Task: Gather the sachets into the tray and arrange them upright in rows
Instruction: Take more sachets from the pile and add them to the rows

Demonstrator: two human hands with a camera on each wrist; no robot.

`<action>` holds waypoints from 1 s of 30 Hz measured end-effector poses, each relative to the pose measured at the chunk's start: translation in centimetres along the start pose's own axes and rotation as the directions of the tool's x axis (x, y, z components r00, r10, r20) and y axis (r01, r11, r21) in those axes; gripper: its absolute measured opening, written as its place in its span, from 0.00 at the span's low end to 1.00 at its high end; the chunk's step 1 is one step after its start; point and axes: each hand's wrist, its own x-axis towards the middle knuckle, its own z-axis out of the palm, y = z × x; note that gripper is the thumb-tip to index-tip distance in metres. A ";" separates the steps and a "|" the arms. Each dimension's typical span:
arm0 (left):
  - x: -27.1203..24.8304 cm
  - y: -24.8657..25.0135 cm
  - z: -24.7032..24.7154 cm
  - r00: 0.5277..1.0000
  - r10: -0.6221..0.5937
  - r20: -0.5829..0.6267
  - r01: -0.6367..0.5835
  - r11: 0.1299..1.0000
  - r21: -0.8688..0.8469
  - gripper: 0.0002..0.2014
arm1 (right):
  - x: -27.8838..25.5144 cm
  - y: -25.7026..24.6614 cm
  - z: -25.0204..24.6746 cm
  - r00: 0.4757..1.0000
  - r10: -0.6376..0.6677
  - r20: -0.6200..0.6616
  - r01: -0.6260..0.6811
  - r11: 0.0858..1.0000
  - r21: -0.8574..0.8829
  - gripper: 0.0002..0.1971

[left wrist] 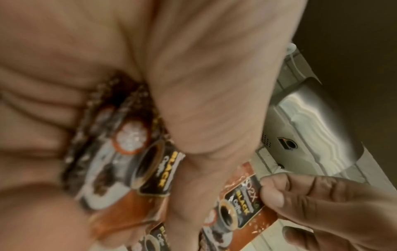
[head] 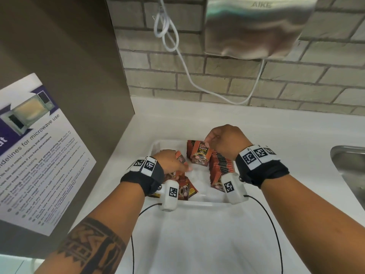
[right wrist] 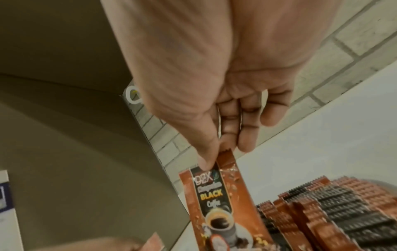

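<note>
A white tray (head: pixel 205 204) sits on the counter and holds brown coffee sachets. A long row of upright sachets (head: pixel 221 167) runs along its right side. My right hand (head: pixel 223 141) pinches the top of a small bunch of upright sachets (head: pixel 199 153) at the tray's back; the front sachet (right wrist: pixel 214 203) reads "BLACK Coffee". My left hand (head: pixel 173 161) grips several sachets (left wrist: pixel 120 152) at the tray's left, above loose sachets (head: pixel 184 187) lying flat near the front left corner.
A white counter (head: pixel 276 123) meets a brick wall behind. A brown side panel with a microwave notice (head: pixel 39 151) stands close on the left. A steel sink (head: pixel 349 167) lies to the right. A metal hand dryer (head: pixel 254 26) with its white cord (head: pixel 185 62) hangs above.
</note>
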 end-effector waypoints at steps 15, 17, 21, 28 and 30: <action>3.6 2.8 4.2 0.977 -0.112 0.181 0.025 0.905 0.424 0.12 | 3.0 0.6 4.8 0.969 0.244 0.036 -0.216 0.910 -0.355 0.09; 3.9 3.1 4.2 0.972 -0.125 0.199 0.034 0.913 0.406 0.11 | 3.3 0.7 4.8 0.968 0.249 0.033 -0.219 0.903 -0.371 0.11; 4.1 3.6 4.0 0.965 -0.142 0.219 0.050 0.924 0.378 0.14 | 3.6 0.9 4.7 0.969 0.238 0.063 -0.196 0.901 -0.388 0.09; 4.1 3.9 3.8 0.962 -0.149 0.229 0.055 0.927 0.371 0.16 | 3.6 1.3 4.4 0.974 0.206 0.089 -0.166 0.927 -0.337 0.11; 4.0 4.0 3.8 0.963 -0.148 0.224 0.052 0.922 0.385 0.15 | 3.6 1.4 4.2 0.975 0.202 0.091 -0.163 0.933 -0.322 0.13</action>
